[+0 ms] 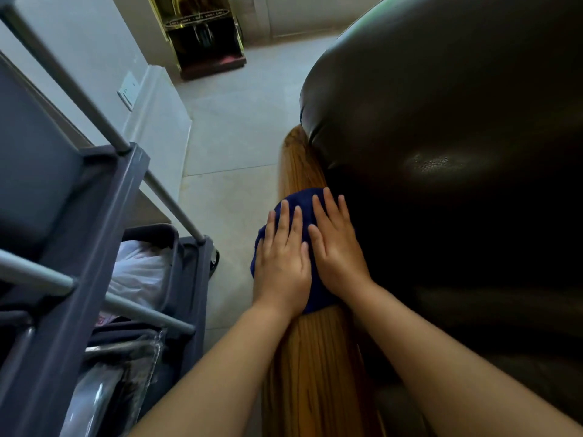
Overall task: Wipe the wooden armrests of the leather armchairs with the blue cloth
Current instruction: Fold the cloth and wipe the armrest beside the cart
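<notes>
A wooden armrest [299, 162] runs from the lower middle up to the centre, along the left side of a dark leather armchair [441, 152]. The blue cloth [301, 201] is draped over the armrest about halfway along it. My left hand [282, 263] lies flat on the cloth's left part, fingers spread slightly. Pressed flat beside it is my right hand [336, 250], on the cloth's right part, next to the leather cushion. Both palms cover most of the cloth.
A grey cleaning cart [104, 222] with metal rails stands close on the left, holding white bags [138, 272] and wrapped items. Pale tiled floor [233, 152] lies between cart and chair. A gold-framed stand [205, 36] is at the far wall.
</notes>
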The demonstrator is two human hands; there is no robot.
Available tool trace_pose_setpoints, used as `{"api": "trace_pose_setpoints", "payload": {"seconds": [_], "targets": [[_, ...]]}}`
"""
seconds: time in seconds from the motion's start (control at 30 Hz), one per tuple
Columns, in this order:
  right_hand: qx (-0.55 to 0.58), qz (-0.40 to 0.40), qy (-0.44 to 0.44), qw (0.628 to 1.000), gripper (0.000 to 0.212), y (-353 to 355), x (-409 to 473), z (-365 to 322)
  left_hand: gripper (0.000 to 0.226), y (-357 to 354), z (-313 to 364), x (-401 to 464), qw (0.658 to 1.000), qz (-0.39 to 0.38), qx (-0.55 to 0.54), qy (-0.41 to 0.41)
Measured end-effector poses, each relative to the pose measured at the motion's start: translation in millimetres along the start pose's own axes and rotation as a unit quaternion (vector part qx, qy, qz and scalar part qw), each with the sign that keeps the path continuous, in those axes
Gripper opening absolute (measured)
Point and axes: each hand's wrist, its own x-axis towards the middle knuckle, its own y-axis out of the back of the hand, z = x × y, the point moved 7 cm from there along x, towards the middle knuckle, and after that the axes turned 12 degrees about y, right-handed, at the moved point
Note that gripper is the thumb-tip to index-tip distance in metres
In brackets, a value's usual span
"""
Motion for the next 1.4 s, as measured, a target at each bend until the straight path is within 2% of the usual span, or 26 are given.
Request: {"api": "trace_pose_setpoints", "payload": {"seconds": [0.27, 0.47, 0.53, 0.63, 0.7, 0.77, 0.87, 1.03, 1.17, 1.27, 1.33, 1.4], "targets": [[0.056, 0.03, 0.04, 0.997, 0.041, 2, 16, 2, 0.049, 3, -1, 20, 0.998, 0.018, -0.063, -0.001], [0.037, 0.048, 0.067, 0.996, 0.04, 3, 0, -4, 0.049, 6, -4, 5, 0.996, 0.029, -0.081, -0.001], [-0.02, 0.018, 0.082, 0.996, 0.043, 0, -8, -9, 0.05, 4, -6, -1, 0.998, 0.015, -0.064, 0.002], [-0.132, -0.083, 0.122, 0.98, 0.05, -8, -18, -13, 0.053, 3, -6, -9, 0.999, -0.027, -0.038, -0.004], [-0.051, -0.154, 0.074, 0.984, 0.056, -2, -21, -8, 0.056, 4, -10, -9, 0.994, -0.097, -0.044, 0.003], [0.016, -0.193, 0.052, 0.98, 0.064, 12, -23, -1, 0.061, 9, -15, -5, 0.983, -0.174, -0.049, 0.005], [-0.007, -0.21, 0.058, 0.976, 0.069, 26, -25, 7, 0.068, 17, -20, -2, 0.974, -0.223, -0.028, -0.012], [0.003, -0.159, 0.056, 0.986, 0.06, 29, -26, 1, 0.067, 30, -25, -1, 0.987, -0.143, -0.073, 0.006], [-0.061, -0.115, 0.048, 0.99, 0.048, 35, -37, -4, 0.055, 39, -32, -14, 0.994, -0.092, -0.055, 0.024], [-0.133, -0.109, 0.076, 0.982, 0.039, 36, -51, -19, 0.049, 43, -28, -30, 0.996, -0.089, -0.007, 0.02], [-0.165, -0.136, 0.107, 0.971, 0.031, 36, -58, -32, 0.046, 45, -25, -41, 0.993, -0.108, 0.053, 0.01], [-0.149, -0.181, 0.109, 0.966, 0.027, 40, -61, -42, 0.044, 49, -22, -51, 0.985, -0.145, 0.09, 0.005]]}}
